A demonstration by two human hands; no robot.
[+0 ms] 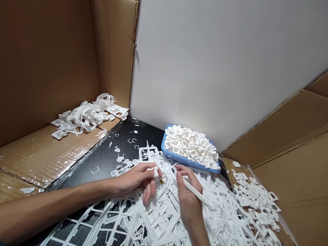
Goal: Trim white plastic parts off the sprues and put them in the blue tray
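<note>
My left hand (142,180) pinches a small white plastic piece (155,172) between thumb and fingers, its other fingers curled below. To its right, my right hand (188,193) is closed around a slim white stick (200,196), held like a pen, its rear end jutting out past the hand. Whether this is a tool or a plastic strip I cannot tell. The two hands are apart, with a small gap between them. Beneath both spreads a heap of white plastic frames (166,218) with square openings and thin struts.
A blue tray (174,157) heaped with small white pieces stands behind the hands against a white panel (218,58). More white parts lie on cardboard at left (84,116) and right (261,205). Scraps dot the black tabletop (100,163). Cardboard walls (36,45) enclose both sides.
</note>
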